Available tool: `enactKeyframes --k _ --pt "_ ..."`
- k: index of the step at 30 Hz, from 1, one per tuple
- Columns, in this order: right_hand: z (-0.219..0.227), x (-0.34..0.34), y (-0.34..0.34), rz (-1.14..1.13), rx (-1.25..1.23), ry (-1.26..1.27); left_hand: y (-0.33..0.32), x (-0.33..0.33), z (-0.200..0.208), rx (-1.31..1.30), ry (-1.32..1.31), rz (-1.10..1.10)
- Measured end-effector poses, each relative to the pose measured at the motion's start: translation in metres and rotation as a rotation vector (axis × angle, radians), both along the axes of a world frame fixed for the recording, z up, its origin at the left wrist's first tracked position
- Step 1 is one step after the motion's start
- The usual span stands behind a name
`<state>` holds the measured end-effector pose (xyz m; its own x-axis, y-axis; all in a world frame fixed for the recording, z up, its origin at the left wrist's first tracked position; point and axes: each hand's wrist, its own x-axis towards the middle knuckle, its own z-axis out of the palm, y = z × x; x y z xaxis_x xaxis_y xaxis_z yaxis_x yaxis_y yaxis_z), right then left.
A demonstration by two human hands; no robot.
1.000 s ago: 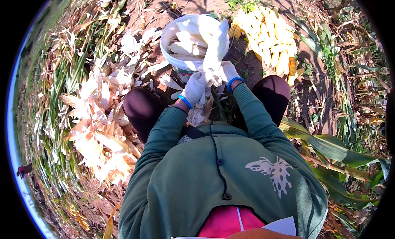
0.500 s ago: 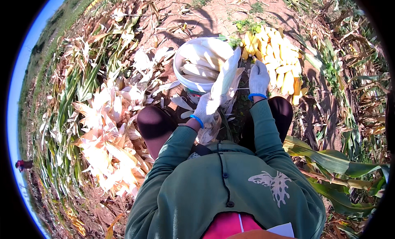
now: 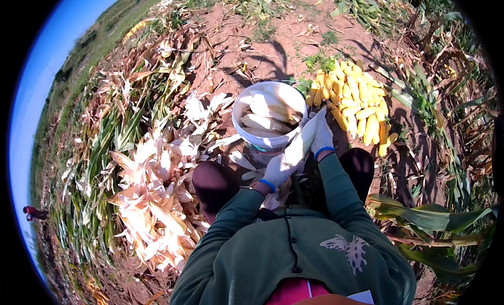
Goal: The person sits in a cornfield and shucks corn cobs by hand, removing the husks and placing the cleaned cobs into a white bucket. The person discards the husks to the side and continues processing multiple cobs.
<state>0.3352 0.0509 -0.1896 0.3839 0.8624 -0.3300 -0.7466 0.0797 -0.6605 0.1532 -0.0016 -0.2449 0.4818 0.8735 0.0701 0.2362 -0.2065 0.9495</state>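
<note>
An ear of corn in its pale husk (image 3: 303,142) slants up and to the right between my gloved hands, beside the bucket's near right rim. My left hand (image 3: 280,169), in a white glove with a blue band at the wrist, is closed around its lower end. Against the ear's upper right side lies my right hand (image 3: 322,137), gloved the same way, its fingers closed at the husk's tip. The white bucket (image 3: 261,142) stands in front of me, between my knees and a little beyond. Several unhusked ears (image 3: 268,113) lie inside it.
Bare yellow cobs (image 3: 362,103) are heaped on the soil at the right, beyond my right hand. Stripped husks (image 3: 163,200) form a large pile on the left. Green corn leaves (image 3: 430,218) reach in from the right. Far off at the left is another person (image 3: 34,213).
My right hand, apart from the ear before, has come left onto its upper part. The ear is tilted further right. The whole view has shifted, so the bucket sits lower in it.
</note>
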Motion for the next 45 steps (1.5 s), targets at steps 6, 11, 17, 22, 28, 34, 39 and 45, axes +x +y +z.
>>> enactKeyframes --k 6,11,17,22,28,34,39,45 --pt "0.015 -0.002 -0.007 0.029 0.058 -0.087 -0.007 -0.002 0.025 -0.208 0.002 -0.074" --pt "0.005 0.006 -0.002 -0.081 -0.083 -0.099 -0.01 0.002 0.023 -0.089 -0.108 0.011" --pt "-0.025 0.018 0.004 0.17 0.017 -0.04 -0.013 0.0 0.026 -0.228 -0.271 -0.009" --pt "-0.057 0.005 0.008 0.219 -0.124 -0.821 -0.014 -0.002 0.034 -0.457 -0.294 0.091" --pt "-0.059 0.004 -0.004 0.27 -0.113 -0.456 0.006 -0.011 0.055 -0.406 -0.295 0.21" --pt "-0.002 0.015 0.013 0.202 0.052 0.089 -0.003 -0.003 0.029 -0.372 -0.222 0.064" --pt "0.001 0.01 0.01 0.388 0.152 0.234 -0.002 -0.002 0.011 -0.331 -0.266 -0.054" --pt "-0.011 0.011 0.012 0.343 0.072 0.328 -0.012 -0.004 0.042 -0.367 -0.274 -0.033"
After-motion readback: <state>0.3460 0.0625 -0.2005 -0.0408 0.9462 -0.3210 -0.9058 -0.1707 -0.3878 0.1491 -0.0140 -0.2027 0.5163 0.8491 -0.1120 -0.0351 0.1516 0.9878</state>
